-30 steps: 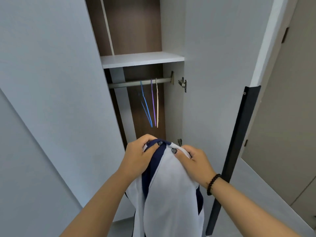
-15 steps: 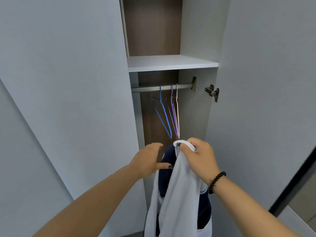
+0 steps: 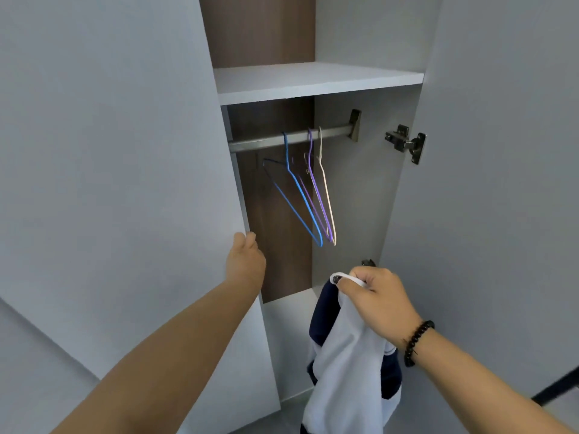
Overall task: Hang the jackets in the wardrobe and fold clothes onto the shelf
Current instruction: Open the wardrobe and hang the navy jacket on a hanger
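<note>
Fingers of the right hand (image 3: 374, 300) clamp the white-and-navy jacket (image 3: 347, 368); left hand (image 3: 246, 261), fingers hidden, touches the grey wardrobe door (image 3: 119, 170).

This is a home — a bedroom or dressing corner, by the look of it — and the fitted wardrobe (image 3: 351, 189) says so. Its tall pale-grey doors (image 3: 109, 151) stand open on a narrow compartment backed in dark wood grain. A white shelf (image 3: 313, 81) spans the upper part, and just under its front edge a metal rail (image 3: 275, 140) runs side to side, carrying thin wire hangers (image 3: 313, 195) — blue, purple and cream — bunched near the rail's right end. A metal hinge (image 3: 407, 144) sits on the inner edge of the right door.
</note>
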A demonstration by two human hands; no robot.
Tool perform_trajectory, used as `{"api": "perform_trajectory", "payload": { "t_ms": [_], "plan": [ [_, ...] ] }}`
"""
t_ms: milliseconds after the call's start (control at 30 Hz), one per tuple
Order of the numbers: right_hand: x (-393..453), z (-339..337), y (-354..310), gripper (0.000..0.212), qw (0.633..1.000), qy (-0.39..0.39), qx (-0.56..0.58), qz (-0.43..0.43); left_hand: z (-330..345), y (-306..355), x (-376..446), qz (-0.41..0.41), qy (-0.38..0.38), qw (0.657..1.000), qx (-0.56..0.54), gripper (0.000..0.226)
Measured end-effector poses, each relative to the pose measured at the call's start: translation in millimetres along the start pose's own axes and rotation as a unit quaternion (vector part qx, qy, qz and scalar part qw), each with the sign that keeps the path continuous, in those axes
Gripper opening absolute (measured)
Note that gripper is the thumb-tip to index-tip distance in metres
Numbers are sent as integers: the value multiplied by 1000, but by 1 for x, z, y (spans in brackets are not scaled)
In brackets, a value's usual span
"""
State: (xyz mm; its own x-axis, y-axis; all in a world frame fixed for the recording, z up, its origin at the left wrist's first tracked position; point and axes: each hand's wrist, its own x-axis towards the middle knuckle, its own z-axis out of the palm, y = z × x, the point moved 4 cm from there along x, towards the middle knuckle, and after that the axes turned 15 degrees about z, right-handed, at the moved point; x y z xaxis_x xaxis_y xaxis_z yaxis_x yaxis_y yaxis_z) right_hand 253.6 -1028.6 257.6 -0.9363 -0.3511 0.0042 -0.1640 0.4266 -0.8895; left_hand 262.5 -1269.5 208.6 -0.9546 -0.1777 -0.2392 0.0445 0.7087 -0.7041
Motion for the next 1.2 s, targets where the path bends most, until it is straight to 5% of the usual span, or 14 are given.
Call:
{"api": "perform_trajectory", "payload": {
  "t_ms": [433, 800, 1200],
  "plan": [
    [-1, 7, -20, 53, 996, -83, -13, -36, -10, 43, -61, 15, 47, 998, -50, 31],
    [-57, -8, -22, 59, 960, -248, -60, -111, -36, 86, -152, -80, 22, 987, -136, 32],
    [-117, -12, -20, 56, 939, -283, -102, -166, -23, 109, -241, -144, 1, 976, -164, 30]
  ]
}}
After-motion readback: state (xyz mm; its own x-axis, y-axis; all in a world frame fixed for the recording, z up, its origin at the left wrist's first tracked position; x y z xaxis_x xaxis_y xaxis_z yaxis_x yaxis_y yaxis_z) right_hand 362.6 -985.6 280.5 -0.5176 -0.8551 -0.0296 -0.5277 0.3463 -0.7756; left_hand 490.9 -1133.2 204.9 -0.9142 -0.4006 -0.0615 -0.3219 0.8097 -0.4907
